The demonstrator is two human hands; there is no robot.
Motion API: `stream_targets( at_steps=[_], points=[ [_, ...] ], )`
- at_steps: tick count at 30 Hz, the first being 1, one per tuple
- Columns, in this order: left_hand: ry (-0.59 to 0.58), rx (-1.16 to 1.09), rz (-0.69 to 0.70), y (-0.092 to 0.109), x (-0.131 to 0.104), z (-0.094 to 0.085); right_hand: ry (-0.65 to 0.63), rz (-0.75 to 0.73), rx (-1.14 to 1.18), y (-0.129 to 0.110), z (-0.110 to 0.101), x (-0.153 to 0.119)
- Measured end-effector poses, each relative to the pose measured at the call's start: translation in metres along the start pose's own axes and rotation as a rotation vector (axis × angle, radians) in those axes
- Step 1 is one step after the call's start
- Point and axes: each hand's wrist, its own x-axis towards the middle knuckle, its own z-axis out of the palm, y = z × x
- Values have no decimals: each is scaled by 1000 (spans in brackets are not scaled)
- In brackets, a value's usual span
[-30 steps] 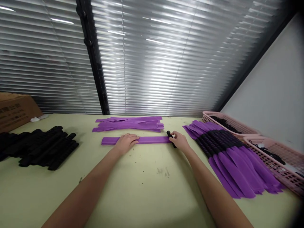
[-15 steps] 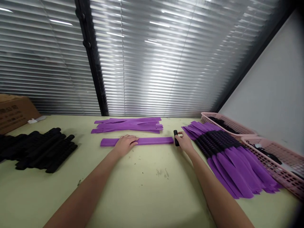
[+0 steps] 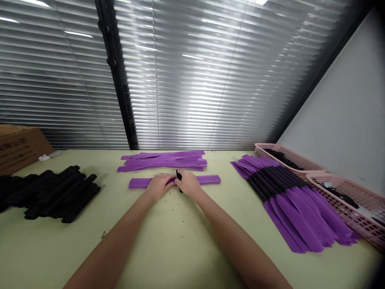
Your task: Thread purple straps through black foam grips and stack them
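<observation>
A long flat purple strip (image 3: 210, 179) lies crosswise on the pale table in front of me. My left hand (image 3: 159, 188) is over its left half, fingers and thumb closed about the strip, with a bit of purple showing between them. Right beside it, my right hand (image 3: 188, 184) grips a short black rod-like piece (image 3: 178, 174) that stands across the strip near its middle. My fingers cover much of that piece, so its exact kind is hidden. The two hands almost touch.
Loose purple strips (image 3: 164, 160) lie behind the hands. Black ribbed sleeves (image 3: 54, 192) are heaped at left, near a cardboard box (image 3: 24, 146). On the right are purple strips with black sleeves around them (image 3: 288, 192), and pink baskets (image 3: 315, 168) holding black items.
My right hand has moved left with the black piece, from the strip's right end to its middle, beside my left hand. The left hand has stayed about where it was.
</observation>
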Motion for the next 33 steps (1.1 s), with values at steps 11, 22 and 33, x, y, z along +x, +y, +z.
stream_targets(
  at_steps=[11, 22, 33],
  points=[
    [-10, -20, 8, 1, -1, -1, 104, 236, -38, 115, -49, -12],
    [-22, -14, 15, 3, -2, -3, 180, 304, 37, 153, -59, -13],
    [-17, -21, 25, 1, -1, -1, 236, 334, 176, 162, -55, -16]
  ],
)
